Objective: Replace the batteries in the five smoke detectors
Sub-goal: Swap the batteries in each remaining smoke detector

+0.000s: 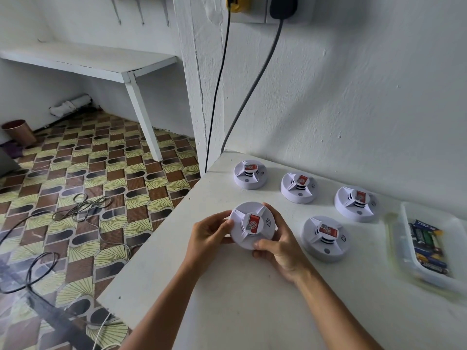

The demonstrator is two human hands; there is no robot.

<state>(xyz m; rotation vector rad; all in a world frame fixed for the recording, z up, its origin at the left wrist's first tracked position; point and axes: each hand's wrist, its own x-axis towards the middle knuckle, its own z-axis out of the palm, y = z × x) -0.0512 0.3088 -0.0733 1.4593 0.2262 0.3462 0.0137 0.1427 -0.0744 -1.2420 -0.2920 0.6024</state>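
Both hands on it: left hand (209, 232) and right hand (280, 251) grip the round white plastic smoke detector (252, 224) w/ red label, held just above the white counter (227, 311). Looks like step one (opening it up). Next: prob. twist the base off. Four matching detectors (324, 238) wait nearby; clear tub of batteries (427, 245) far right.
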